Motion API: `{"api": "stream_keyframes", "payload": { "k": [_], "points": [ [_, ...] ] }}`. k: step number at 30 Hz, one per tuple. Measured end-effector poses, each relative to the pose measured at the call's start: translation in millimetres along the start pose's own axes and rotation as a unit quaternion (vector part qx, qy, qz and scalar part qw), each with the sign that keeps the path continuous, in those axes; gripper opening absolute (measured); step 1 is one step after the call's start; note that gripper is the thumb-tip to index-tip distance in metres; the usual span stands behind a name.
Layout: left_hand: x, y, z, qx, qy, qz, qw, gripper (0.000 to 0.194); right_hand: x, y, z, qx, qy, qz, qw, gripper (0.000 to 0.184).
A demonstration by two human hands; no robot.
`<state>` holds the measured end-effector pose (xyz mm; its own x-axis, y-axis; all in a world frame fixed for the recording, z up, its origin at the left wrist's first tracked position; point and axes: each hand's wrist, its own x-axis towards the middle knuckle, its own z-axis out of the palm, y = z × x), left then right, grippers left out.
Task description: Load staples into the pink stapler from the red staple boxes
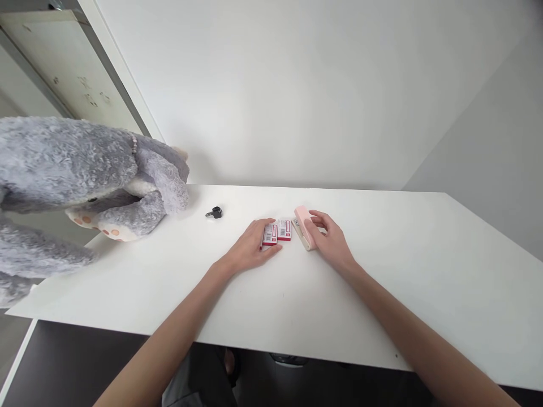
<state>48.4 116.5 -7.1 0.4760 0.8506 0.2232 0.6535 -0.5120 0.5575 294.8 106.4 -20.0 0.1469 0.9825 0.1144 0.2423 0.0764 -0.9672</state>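
Near the middle of the white table (339, 305), two small red-and-white boxes with barcodes lie side by side: a left box (270, 234) and a right box (284, 230). My left hand (253, 246) curves around the left box, index finger along its far edge and thumb along its near edge. A pink stapler (304, 223) with a pale base lies tilted just right of the boxes. My right hand (328, 240) grips its pink upper part, thumb on top and fingers on the far right side. Part of the stapler's right side is hidden by the hand.
A small black item with a short metallic end (215, 212) lies to the left, beyond my left hand. A large grey plush toy (63, 164) leans over the table's left end. Behind the table rises a white wall (297, 102).
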Motion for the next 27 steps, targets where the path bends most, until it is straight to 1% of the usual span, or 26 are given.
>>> {"api": "stream_keyframes", "payload": {
  "k": [2, 7, 12, 17, 19, 22, 27],
  "points": [
    [1, 0, 1.4, -0.004, -0.009, 0.009, 1.0, 0.067, 0, 1, 0, 0.008, -0.007, -0.004, 1.0, 0.06],
    [3, -4, 3.1, -0.005, -0.017, 0.002, 1.0, 0.059, 2, 3, 0, 0.014, -0.014, -0.006, 1.0, 0.06],
    [5, -3, 7.2, 0.023, 0.051, -0.03, 0.998, 0.052, 4, 6, 2, 0.011, -0.02, -0.007, 1.0, 0.06],
    [10, 8, 11.8, -0.024, 0.073, 0.002, 0.997, 0.05, 5, 9, 4, 0.017, -0.02, -0.014, 1.0, 0.059],
    [12, 12, 14.5, -0.051, 0.066, -0.001, 0.997, 0.055, 5, 10, 5, 0.017, -0.02, -0.017, 1.0, 0.059],
    [14, 14, 17.9, -0.078, 0.035, -0.015, 0.996, 0.062, 4, 9, 5, 0.017, -0.024, -0.021, 0.999, 0.059],
    [14, 15, 17.7, -0.113, -0.009, -0.022, 0.993, 0.063, 4, 8, 6, 0.023, -0.043, -0.032, 0.998, 0.059]
  ]
}}
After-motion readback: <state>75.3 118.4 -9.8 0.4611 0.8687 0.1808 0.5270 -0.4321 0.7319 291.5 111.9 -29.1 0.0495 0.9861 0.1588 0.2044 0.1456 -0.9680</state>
